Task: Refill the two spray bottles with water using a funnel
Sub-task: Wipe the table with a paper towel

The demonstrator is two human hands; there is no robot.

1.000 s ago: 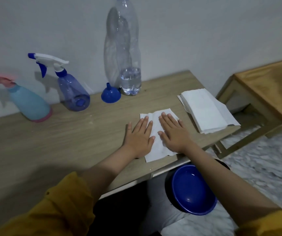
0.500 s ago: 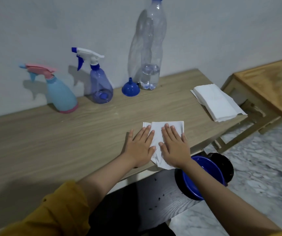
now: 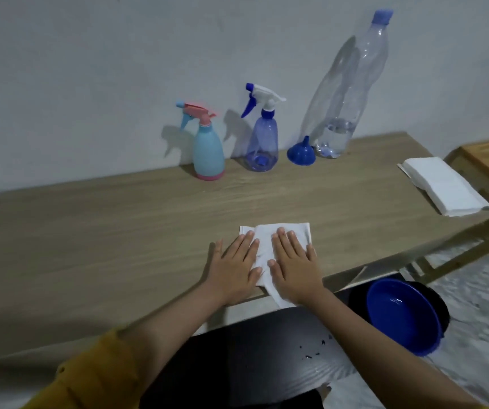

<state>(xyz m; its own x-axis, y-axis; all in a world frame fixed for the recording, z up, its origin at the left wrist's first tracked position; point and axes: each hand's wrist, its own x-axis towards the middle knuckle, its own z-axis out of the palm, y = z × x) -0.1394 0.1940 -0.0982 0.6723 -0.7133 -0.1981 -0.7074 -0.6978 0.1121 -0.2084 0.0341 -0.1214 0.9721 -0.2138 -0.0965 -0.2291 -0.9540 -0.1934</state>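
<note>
Both spray bottles, the light blue one (image 3: 208, 156) and the clear blue one (image 3: 262, 143), stand along the bench's back edge, with the funnel (image 3: 301, 152) upside down just right of them, beside the big water bottle (image 3: 345, 93). Your left hand (image 3: 234, 268) and right hand (image 3: 293, 265) lie flat, fingers straight, pressing a tissue (image 3: 278, 234) at the front edge; its lower part is hidden under your palms.

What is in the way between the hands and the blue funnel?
Nothing visible. Both hands, left and right, press flat on a white tissue at the table's near edge; only bare tabletop lies between them and the funnel.
</note>
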